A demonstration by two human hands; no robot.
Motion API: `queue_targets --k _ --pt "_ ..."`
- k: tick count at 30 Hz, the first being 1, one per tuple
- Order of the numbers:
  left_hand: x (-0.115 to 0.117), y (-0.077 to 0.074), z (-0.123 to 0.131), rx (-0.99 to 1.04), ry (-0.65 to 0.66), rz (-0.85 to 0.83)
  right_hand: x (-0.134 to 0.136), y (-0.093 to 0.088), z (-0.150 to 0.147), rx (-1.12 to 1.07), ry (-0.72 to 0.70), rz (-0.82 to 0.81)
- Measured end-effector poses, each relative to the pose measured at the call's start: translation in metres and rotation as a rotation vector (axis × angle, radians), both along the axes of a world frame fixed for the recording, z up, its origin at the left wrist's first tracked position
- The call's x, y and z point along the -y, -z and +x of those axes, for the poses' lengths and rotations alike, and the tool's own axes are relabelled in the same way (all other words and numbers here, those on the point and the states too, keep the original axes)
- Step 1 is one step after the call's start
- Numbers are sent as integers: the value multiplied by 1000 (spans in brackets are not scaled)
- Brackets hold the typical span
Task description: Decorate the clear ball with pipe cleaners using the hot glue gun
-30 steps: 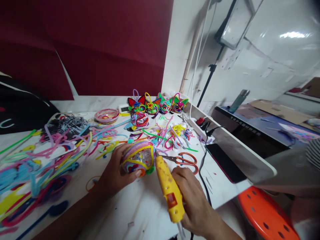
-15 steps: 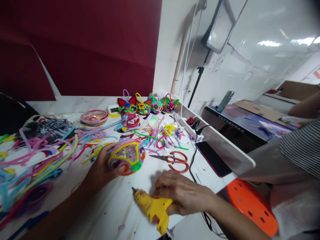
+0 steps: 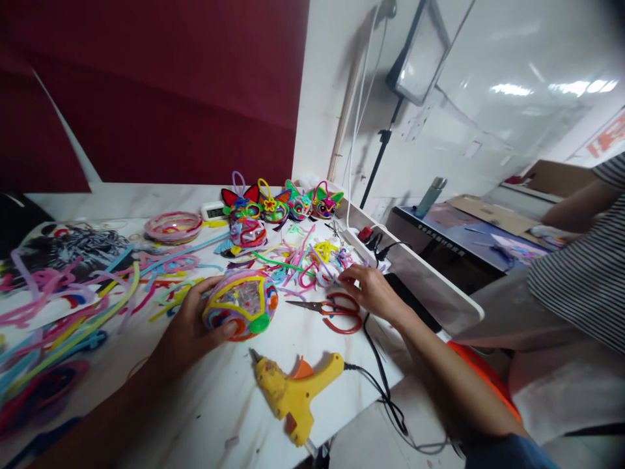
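My left hand [image 3: 198, 319] grips a rounded ornament [image 3: 241, 303] by its left side, thumb on the front. Coloured pipe cleaners cover the ornament, with a clear patch framed in yellow and a green disc at the lower right. Over the right edge of a pile of pipe cleaners [image 3: 312, 257] reaches my right hand [image 3: 374, 293], fingers loosely bent and nothing visible in them. Just beneath it lie orange-handled scissors [image 3: 342, 312]. A yellow glue gun [image 3: 297, 391] rests on its side at the front of the table, its nozzle pointing left.
Several finished eared ornaments [image 3: 273, 205] stand along the wall. Long pipe cleaners [image 3: 97, 306] cover the left side, near a pink coiled ring [image 3: 173, 228]. A phone [image 3: 413, 303] and black cord [image 3: 378, 374] lie right. Another person [image 3: 581, 280] stands beyond the table's raised edge.
My right hand has let go of the glue gun, leaving it on the table, and moved up past the scissors to the pile. My left hand still holds the ornament.
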State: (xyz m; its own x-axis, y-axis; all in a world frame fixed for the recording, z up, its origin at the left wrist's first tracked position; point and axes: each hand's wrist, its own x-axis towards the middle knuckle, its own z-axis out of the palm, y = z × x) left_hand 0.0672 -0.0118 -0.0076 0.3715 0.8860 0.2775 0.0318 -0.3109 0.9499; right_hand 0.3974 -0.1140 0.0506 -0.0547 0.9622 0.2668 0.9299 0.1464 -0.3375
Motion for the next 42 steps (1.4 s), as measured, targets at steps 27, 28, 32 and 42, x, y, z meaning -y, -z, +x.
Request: queue_targets --k 27,28,32,42 --pt "5 1 -7 -225 100 418 -130 -30 -75 5 -312 -87" --pt "5 0 -7 -230 98 433 -123 -37 -73 -29 -331 -68" --pt "9 -5 -5 -250 84 531 -98 -64 -71 -282 -527 131" --pt "14 -9 -2 -294 59 592 -62 -74 -96 12 -801 151"
